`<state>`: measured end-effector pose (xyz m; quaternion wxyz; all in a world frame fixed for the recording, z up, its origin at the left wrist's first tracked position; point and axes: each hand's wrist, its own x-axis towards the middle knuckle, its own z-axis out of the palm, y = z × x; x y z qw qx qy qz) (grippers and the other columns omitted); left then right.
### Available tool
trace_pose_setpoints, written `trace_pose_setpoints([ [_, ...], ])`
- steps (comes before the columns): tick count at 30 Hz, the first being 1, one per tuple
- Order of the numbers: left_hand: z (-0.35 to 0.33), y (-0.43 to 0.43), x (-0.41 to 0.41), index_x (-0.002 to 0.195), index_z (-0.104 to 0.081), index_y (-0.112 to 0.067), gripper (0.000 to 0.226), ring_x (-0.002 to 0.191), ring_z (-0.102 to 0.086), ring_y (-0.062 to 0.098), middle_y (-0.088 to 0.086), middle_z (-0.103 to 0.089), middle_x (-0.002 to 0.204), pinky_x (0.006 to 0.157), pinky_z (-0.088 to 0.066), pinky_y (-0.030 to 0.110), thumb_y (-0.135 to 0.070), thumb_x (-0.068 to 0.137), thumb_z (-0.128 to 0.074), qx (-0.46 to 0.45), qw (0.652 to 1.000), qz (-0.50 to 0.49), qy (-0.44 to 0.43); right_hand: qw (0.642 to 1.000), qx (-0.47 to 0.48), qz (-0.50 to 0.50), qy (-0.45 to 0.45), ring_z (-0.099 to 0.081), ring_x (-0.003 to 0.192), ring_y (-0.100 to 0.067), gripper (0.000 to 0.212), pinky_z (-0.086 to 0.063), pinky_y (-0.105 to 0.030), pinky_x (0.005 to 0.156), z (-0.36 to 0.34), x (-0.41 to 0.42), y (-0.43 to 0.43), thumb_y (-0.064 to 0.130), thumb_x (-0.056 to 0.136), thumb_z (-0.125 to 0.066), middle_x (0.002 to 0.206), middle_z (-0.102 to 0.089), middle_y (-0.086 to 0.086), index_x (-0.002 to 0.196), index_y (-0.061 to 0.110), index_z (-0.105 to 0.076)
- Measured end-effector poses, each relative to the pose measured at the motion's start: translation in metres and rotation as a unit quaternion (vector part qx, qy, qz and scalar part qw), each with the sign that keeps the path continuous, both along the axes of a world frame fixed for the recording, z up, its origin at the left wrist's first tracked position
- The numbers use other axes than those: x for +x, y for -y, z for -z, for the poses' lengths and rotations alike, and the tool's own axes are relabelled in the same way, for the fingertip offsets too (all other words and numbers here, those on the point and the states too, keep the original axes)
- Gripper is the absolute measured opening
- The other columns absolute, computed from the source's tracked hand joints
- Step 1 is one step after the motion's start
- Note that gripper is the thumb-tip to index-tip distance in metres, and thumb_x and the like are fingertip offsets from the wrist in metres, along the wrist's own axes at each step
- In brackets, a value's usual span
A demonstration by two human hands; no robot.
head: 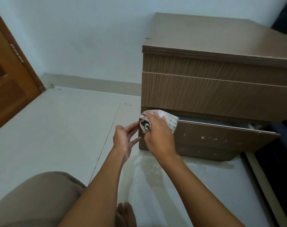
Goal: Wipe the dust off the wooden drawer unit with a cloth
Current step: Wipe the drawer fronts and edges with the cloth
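Note:
The brown wooden drawer unit (213,89) stands on the floor against the wall at the right. Its bottom drawer (221,136) is pulled partly out and has pale smudges on its front. A white checked cloth (168,117) is bunched over the top left corner of that drawer. My right hand (157,131) lies on the cloth and presses it onto the drawer's corner, fingers spread over it. My left hand (125,138) is just left of the unit, fingers straight, fingertips touching the drawer's left edge below the cloth.
A wooden door (6,82) stands at the far left. The pale tiled floor (57,128) stretches between the door and the unit. My knee (36,202) and toes (125,213) are at the bottom. A dark object (285,17) borders the unit's right side.

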<state>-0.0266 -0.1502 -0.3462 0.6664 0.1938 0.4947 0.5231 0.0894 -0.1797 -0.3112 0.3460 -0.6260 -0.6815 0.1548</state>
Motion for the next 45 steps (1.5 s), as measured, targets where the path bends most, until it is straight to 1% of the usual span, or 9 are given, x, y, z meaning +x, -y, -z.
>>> trace_pose_setpoints([
  [5, -0.001, -0.002, 0.001, 0.114, -0.064, -0.009, 0.048, 0.088, -0.062, 0.016, 0.016, -0.068, 0.106, 0.067, -0.052, 0.033, -0.027, 0.094, -0.024, 0.021, 1.000, -0.022, -0.006, 0.982, -0.093, -0.152, -0.070, -0.059, 0.111, -0.020, 0.043, -0.049, -0.033, 0.092, -0.021, -0.012, -0.014, 0.003, 0.089, -0.044, 0.118, -0.066, -0.002, 0.125, 0.023, -0.055],
  [9, 0.000, -0.004, 0.002, 0.092, -0.064, -0.007, 0.037, 0.090, -0.059, 0.020, 0.012, -0.069, 0.084, 0.076, -0.051, 0.038, -0.024, 0.095, -0.031, 0.028, 0.998, -0.007, -0.048, 0.961, -0.059, -0.102, -0.250, -0.067, 0.098, -0.012, 0.017, -0.055, -0.029, 0.083, -0.025, 0.001, 0.003, 0.017, 0.101, -0.048, 0.104, -0.071, 0.001, 0.110, 0.014, -0.062],
  [14, -0.006, -0.005, 0.015, 0.090, -0.069, -0.026, 0.013, 0.097, -0.065, 0.009, -0.008, -0.072, 0.093, 0.081, -0.055, 0.029, -0.038, 0.091, -0.064, 0.066, 0.978, 0.010, -0.200, 0.804, -0.107, 0.151, -0.565, -0.071, 0.090, -0.015, 0.021, -0.057, -0.035, 0.080, 0.002, 0.051, 0.033, 0.036, 0.094, -0.060, 0.099, -0.074, 0.001, 0.105, 0.019, -0.061],
  [17, -0.010, -0.008, 0.022, 0.084, -0.065, -0.030, 0.009, 0.095, -0.064, 0.013, -0.012, -0.067, 0.088, 0.079, -0.055, 0.029, -0.038, 0.086, -0.070, 0.063, 0.967, -0.025, -0.245, 0.727, -0.129, 0.242, -0.630, -0.071, 0.097, -0.026, 0.039, -0.055, -0.048, 0.091, 0.031, 0.083, 0.047, 0.035, 0.091, -0.064, 0.110, -0.072, -0.009, 0.122, 0.013, -0.056],
  [23, -0.014, -0.016, 0.035, 0.102, -0.067, -0.024, 0.021, 0.110, -0.064, 0.019, -0.002, -0.068, 0.112, 0.088, -0.055, 0.037, -0.038, 0.087, -0.068, 0.027, 0.966, -0.052, -0.252, 0.616, -0.146, 0.271, -0.726, -0.071, 0.099, -0.029, 0.038, -0.056, -0.041, 0.081, 0.057, 0.128, 0.076, 0.019, 0.091, -0.064, 0.111, -0.072, -0.014, 0.125, 0.004, -0.060],
  [28, -0.019, -0.023, 0.043, 0.103, -0.067, -0.023, 0.022, 0.112, -0.063, 0.021, 0.002, -0.067, 0.123, 0.071, -0.056, 0.028, -0.039, 0.087, -0.068, 0.011, 0.968, -0.070, -0.242, 0.633, -0.085, 0.354, -0.683, -0.070, 0.097, -0.029, 0.045, -0.055, -0.045, 0.090, 0.060, 0.154, 0.081, 0.022, 0.089, -0.068, 0.114, -0.070, -0.014, 0.128, 0.003, -0.057],
  [33, -0.022, -0.031, 0.045, 0.099, -0.066, -0.021, 0.019, 0.109, -0.063, 0.021, 0.005, -0.067, 0.119, 0.067, -0.056, 0.031, -0.036, 0.087, -0.070, 0.005, 0.973, -0.073, -0.221, 0.691, 0.030, 0.510, -0.511, -0.061, 0.096, -0.023, 0.041, -0.044, -0.028, 0.079, 0.045, 0.187, 0.092, 0.037, 0.093, -0.062, 0.106, -0.064, -0.009, 0.117, 0.003, -0.060],
  [40, -0.022, -0.032, 0.041, 0.101, -0.065, -0.019, 0.023, 0.108, -0.063, 0.020, 0.006, -0.067, 0.115, 0.077, -0.058, 0.038, -0.036, 0.087, -0.070, 0.001, 0.975, -0.059, -0.216, 0.690, 0.130, 0.553, -0.448, -0.061, 0.107, -0.027, 0.058, -0.043, -0.024, 0.076, 0.041, 0.232, 0.073, 0.044, 0.095, -0.055, 0.117, -0.063, -0.018, 0.124, -0.006, -0.054],
  [45, -0.026, -0.034, 0.039, 0.099, -0.063, -0.019, 0.019, 0.108, -0.062, 0.021, 0.005, -0.066, 0.112, 0.074, -0.057, 0.039, -0.034, 0.088, -0.069, -0.002, 0.974, -0.040, -0.223, 0.665, 0.145, 0.553, -0.481, -0.060, 0.087, -0.021, 0.054, -0.038, -0.017, 0.052, 0.044, 0.250, 0.042, 0.045, 0.099, -0.047, 0.091, -0.059, -0.006, 0.114, -0.006, -0.055],
])
